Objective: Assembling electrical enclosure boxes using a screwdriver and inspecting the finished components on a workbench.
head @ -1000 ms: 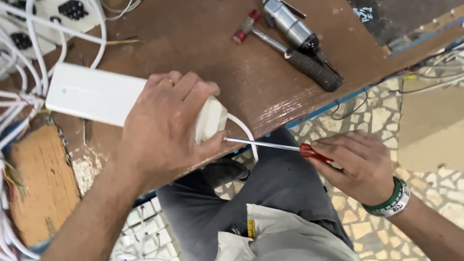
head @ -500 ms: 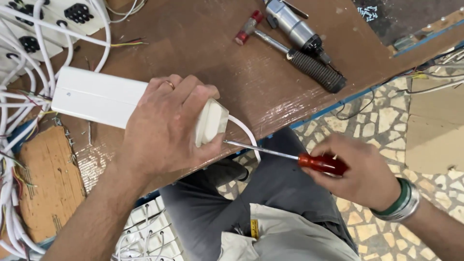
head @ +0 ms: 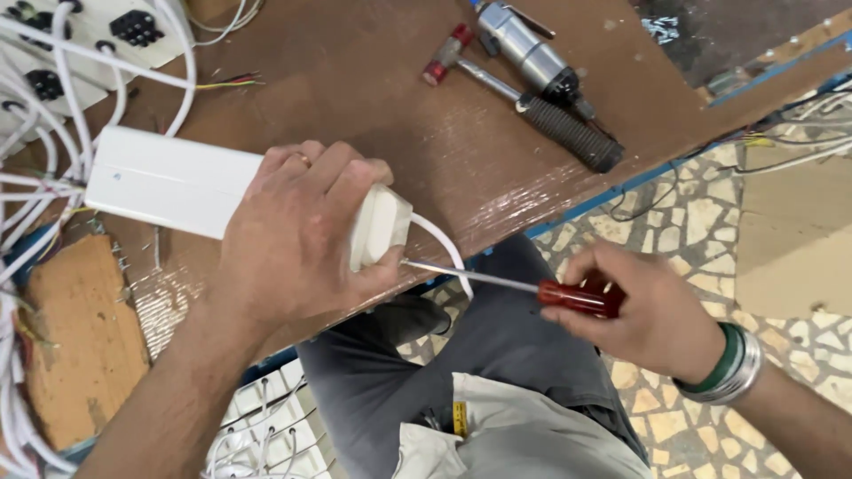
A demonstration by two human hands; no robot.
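Observation:
My left hand (head: 297, 235) presses down on and grips the right end of a long white plastic box (head: 169, 180) lying on the brown workbench (head: 373, 98). A white cable (head: 444, 248) curves out of that end. My right hand (head: 643, 315) holds a red-handled screwdriver (head: 577, 295) level, its thin metal shaft reaching left with the tip at the box's end face, just under my left thumb.
A small hammer with a black grip (head: 532, 102) and a metal tool (head: 528, 49) lie at the back of the bench. White socket boards with cables (head: 53, 53) sit at the far left. A wooden block (head: 80, 337) lies at the near left. Tiled floor (head: 710, 222) is on the right.
The view has shifted slightly. My right hand has turned on the screwdriver handle while the tip stays at the box's end. My left hand keeps its grip.

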